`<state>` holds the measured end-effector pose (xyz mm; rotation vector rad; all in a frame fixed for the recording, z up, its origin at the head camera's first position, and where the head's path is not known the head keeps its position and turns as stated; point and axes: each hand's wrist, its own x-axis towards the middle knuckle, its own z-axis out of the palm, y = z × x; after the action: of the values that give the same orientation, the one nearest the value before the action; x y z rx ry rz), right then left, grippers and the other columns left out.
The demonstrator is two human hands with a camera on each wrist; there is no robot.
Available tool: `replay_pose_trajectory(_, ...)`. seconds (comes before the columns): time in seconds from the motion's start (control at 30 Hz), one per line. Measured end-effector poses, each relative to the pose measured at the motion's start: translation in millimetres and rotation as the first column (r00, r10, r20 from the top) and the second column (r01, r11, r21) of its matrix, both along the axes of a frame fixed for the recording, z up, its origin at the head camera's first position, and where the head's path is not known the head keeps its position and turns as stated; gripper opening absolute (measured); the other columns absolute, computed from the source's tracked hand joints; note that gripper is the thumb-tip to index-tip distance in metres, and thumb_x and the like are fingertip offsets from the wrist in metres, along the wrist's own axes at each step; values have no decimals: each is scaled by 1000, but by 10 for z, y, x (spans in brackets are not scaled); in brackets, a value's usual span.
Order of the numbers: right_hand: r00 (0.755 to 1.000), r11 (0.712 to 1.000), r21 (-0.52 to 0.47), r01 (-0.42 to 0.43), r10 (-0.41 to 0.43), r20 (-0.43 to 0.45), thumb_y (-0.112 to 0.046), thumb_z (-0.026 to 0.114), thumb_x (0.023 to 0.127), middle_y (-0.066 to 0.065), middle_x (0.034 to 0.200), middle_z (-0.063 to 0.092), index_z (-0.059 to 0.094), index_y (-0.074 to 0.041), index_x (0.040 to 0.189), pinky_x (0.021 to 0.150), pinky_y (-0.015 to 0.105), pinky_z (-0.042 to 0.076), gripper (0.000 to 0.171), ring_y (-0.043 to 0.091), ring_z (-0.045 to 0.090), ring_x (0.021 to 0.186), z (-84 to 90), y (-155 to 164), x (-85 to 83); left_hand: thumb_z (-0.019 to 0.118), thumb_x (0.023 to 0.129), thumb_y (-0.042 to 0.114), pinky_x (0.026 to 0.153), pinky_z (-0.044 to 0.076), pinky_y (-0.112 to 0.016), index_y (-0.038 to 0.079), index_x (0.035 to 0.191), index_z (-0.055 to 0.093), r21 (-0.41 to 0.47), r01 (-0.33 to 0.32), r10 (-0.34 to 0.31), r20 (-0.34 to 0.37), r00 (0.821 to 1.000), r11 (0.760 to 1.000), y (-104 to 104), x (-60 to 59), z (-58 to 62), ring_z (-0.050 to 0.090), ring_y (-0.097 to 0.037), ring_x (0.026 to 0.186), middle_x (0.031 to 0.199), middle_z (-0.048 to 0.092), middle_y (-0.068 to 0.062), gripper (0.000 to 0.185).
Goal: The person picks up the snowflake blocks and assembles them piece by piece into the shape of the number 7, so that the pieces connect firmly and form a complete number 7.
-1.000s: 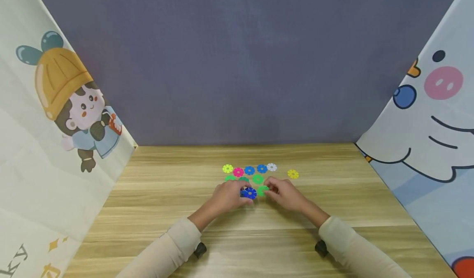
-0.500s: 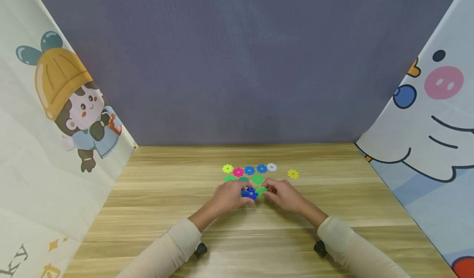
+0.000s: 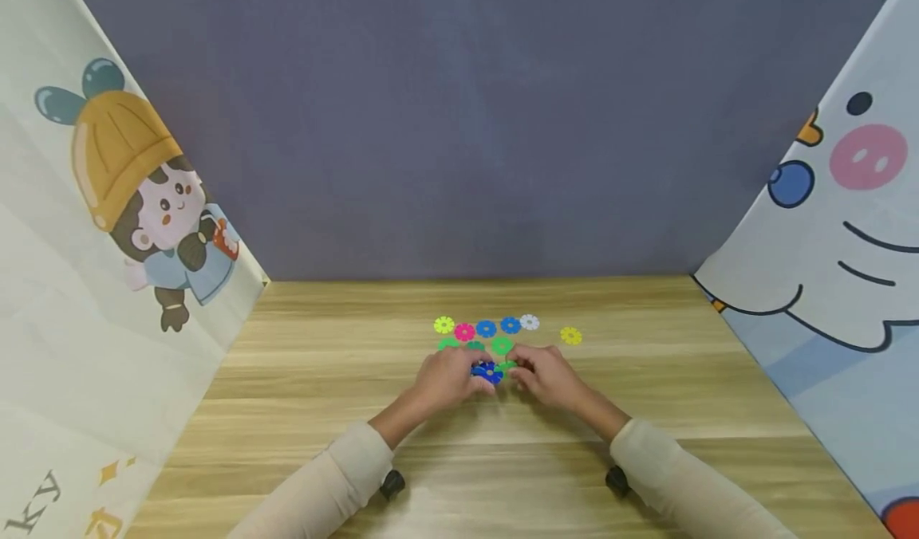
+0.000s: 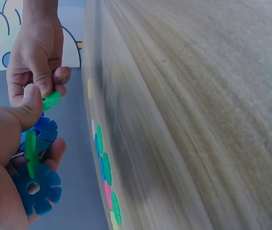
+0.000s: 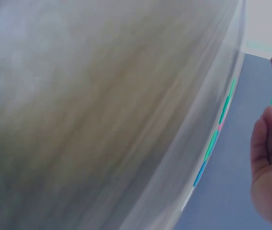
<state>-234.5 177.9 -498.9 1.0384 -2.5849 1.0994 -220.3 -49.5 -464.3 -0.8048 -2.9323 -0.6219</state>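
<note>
My left hand (image 3: 459,376) grips a small cluster of blue snowflake discs (image 3: 487,371) just above the wooden table (image 3: 323,379). In the left wrist view the left hand (image 4: 16,120) holds two blue discs (image 4: 35,187) joined by a green disc (image 4: 30,153) slotted edge-on. My right hand (image 3: 530,368) pinches a light green disc (image 3: 509,365) and holds it against the cluster's right side. From the left wrist that green disc (image 4: 51,100) sits between the right hand's fingertips (image 4: 43,86). The right wrist view is blurred, showing only the right hand (image 5: 269,163).
Loose discs lie just beyond the hands: a row of lime (image 3: 443,324), pink (image 3: 464,332), blue (image 3: 486,328), blue (image 3: 510,324) and white (image 3: 529,322), a yellow one (image 3: 570,336) apart at the right, and green ones (image 3: 502,345) nearer. Cartoon-printed cloth walls (image 3: 108,228) flank the table.
The right hand has moved left, bringing the green disc from a small gap up against the blue cluster. The left hand has stayed nearly still.
</note>
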Motion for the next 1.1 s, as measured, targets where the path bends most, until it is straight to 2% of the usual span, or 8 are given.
replay_pose_trajectory(0.23,1000,999,-17,29,-29,-5,5,71,90,7,68,70,65,-5,92,54,17,51,12,1,61,58,22,-59,16,82,77,48,62,53,-29,23,117,76,7,-14,14,-17,1000,1000,8,0,12,73,-18,90,112,78,2,47)
replay_pose_trajectory(0.33,1000,999,32,25,-25,1,0,72,91,4,70,69,65,-7,93,56,18,51,10,-1,61,59,55,-73,18,82,77,49,60,51,-28,24,117,76,-5,-18,18,-1,1000,1000,-21,-4,-8,72,-15,86,108,78,3,48)
replay_pose_trajectory(0.43,998,993,108,42,-48,46,-8,73,93,-1,71,68,67,-13,95,58,18,50,8,-2,57,61,105,-71,10,82,78,51,58,49,-27,25,119,74,-18,-20,20,11,1000,1000,-47,-10,-19,69,-12,82,104,78,4,49)
replay_pose_trajectory(0.57,991,982,179,61,-81,107,-10,73,93,-2,80,70,69,-15,102,65,19,52,11,1,58,69,136,-40,-17,80,80,53,59,51,-30,25,123,73,-25,-16,17,10,1000,1000,-63,-20,-16,71,-16,87,109,77,3,51)
replay_pose_trajectory(0.73,990,979,196,62,-84,110,-9,73,93,0,92,75,71,-15,104,74,20,56,13,6,67,81,112,40,-68,80,82,52,61,53,-32,24,124,72,-27,-23,23,22,999,999,-73,-26,-33,71,-19,92,113,77,1,51)
replay_pose_trajectory(0.9,990,977,197,75,-97,103,-9,71,94,-3,93,74,70,-12,102,75,22,57,9,7,67,83,100,130,-127,81,81,52,62,53,-34,24,125,72,-36,-28,29,20,999,999,-83,-37,-58,70,-18,92,113,77,1,52)
replay_pose_trajectory(1.1,984,964,236,119,-146,100,-11,69,96,-3,95,73,71,-8,106,73,24,56,11,8,67,83,98,218,-176,81,81,53,60,50,-32,25,126,71,-55,-27,30,52,998,998,-89,-25,-55,68,-16,87,108,77,1,54)
